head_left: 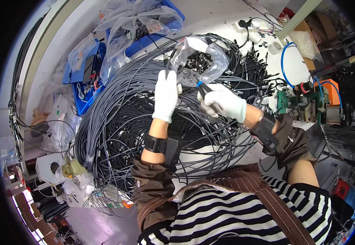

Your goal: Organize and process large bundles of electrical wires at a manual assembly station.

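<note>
Out toward the table's [302, 70] far edge, hands are apart: left hand [166, 96] pinched around one dark cable [168, 74], right hand [225, 102] wrapped around one blue-and-black tool [204, 87]. One clear bag [219, 63] of connectors [199, 62], too many to count, sits just beyond. Left forearm's straight-ish, right angles inward.

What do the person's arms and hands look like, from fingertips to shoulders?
The left hand and right hand wear white fabric gloves. Each forearm carries a black strapped-on boxy device. Above these sit loose, dark brown sleeve covers, then black-and-white striped shirt sleeves.
</note>
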Motion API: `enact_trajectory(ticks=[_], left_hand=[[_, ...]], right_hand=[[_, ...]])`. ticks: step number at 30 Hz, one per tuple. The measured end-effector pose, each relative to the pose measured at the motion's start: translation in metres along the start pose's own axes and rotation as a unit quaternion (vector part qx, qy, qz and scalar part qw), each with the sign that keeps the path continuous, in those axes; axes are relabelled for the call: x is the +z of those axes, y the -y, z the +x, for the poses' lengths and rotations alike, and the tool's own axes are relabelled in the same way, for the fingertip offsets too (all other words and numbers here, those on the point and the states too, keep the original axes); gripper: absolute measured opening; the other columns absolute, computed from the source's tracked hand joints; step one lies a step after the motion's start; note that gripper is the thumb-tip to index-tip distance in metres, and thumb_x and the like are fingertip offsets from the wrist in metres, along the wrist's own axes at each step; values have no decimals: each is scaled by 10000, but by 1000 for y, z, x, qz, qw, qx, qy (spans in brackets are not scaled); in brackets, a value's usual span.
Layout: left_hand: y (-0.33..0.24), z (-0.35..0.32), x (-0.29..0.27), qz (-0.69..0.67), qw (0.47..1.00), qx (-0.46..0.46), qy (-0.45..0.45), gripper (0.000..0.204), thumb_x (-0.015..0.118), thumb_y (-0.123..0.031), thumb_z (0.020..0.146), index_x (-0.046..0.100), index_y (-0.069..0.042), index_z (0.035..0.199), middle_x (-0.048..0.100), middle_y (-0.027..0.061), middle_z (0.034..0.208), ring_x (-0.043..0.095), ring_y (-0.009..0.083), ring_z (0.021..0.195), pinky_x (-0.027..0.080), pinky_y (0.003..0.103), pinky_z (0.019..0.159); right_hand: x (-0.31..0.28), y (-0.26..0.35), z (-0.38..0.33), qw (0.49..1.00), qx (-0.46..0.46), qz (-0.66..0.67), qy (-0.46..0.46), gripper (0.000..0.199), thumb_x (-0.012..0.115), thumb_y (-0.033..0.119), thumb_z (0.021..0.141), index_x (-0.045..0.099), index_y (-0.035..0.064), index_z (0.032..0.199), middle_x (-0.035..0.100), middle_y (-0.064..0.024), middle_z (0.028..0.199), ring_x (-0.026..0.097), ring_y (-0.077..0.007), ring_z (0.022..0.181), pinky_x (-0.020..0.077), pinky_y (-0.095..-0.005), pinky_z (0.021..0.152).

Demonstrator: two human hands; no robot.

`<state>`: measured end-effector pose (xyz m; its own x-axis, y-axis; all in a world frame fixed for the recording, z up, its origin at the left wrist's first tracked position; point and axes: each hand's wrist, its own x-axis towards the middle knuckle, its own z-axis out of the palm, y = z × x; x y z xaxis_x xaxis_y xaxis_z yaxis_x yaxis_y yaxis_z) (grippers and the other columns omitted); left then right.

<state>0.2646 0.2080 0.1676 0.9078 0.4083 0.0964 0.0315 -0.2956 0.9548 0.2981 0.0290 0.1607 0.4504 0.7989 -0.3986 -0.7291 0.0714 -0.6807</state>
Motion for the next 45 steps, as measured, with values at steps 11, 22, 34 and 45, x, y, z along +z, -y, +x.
enact_trajectory(ticks=[11, 22, 34, 45], left_hand=[[-31, -22, -25, -34, 992, -86, 83, 170, 534, -163, 865, 586, -3, 885, 536, 37, 591, 449, 73, 483, 370, 226, 476], [-27, -28, -14, 112, 989, 35, 94, 187, 605, -165, 817, 636, -8, 913, 591, 99, 660, 527, 136, 567, 428, 270, 566], [6, 4, -3, 187, 976, 9, 108, 243, 580, -243, 839, 622, -11, 898, 596, 123, 678, 539, 190, 560, 433, 291, 571], [-4, -6, -19, 62, 993, -32, 100, 211, 540, -217, 889, 547, -7, 908, 540, 25, 637, 480, 99, 554, 408, 251, 545]], right_hand=[[6, 30, -37, 786, -81, -611, -44, 408, 589, 144, 722, 489, 19, 1097, 580, -51, 857, 565, -139, 725, 454, -247, 657], [-2, 29, -30, 821, -54, -567, -44, 577, 602, 217, 730, 430, 47, 1254, 592, -86, 940, 580, -167, 770, 467, -286, 733], [-10, 17, 5, 960, 48, -274, -8, 237, 543, 90, 718, 474, 9, 930, 494, -47, 638, 478, -113, 471, 409, -231, 425], [-13, 15, -12, 952, 8, -304, -26, 232, 558, 74, 714, 487, 10, 925, 510, -32, 673, 469, -95, 512, 398, -228, 450]])
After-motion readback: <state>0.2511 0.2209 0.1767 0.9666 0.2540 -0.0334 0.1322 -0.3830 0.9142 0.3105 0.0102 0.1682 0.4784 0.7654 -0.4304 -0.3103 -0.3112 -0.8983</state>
